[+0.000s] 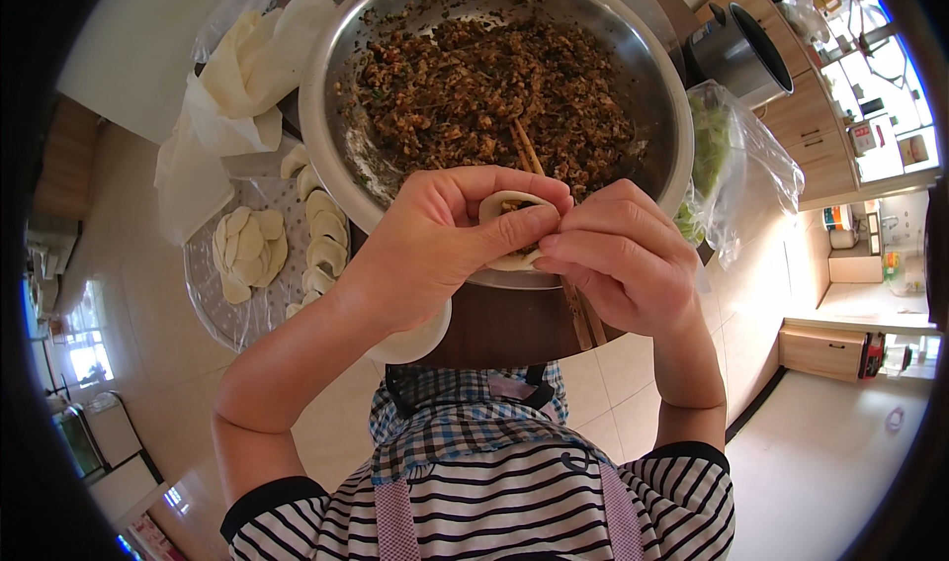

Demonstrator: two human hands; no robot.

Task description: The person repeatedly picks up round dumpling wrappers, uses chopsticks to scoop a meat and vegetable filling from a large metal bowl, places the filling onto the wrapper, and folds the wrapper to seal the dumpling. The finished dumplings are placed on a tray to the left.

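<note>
Between my two hands is a round dough wrapper [511,264] with dark filling in it, part folded, above the near rim of a large steel bowl [314,127]. My left hand [452,235] holds its left side, thumb over the filling. The fingertips of my right hand [623,253] pinch its right edge. Chopped filling [474,94] lies in the bowl, with wooden chopsticks [528,146] standing in it; their lower ends show below my right hand. Left of the bowl, a stack of flat wrappers [249,253] and a row of folded dumplings [326,227] rest on a plastic-covered round tray [204,294].
A white cloth [215,123] lies behind the tray. A white bowl [415,338] sits partly under my left forearm at the edge of the dark table [497,331]. Right of the steel bowl are a plastic bag of greens [730,168] and a large metal pot [730,57].
</note>
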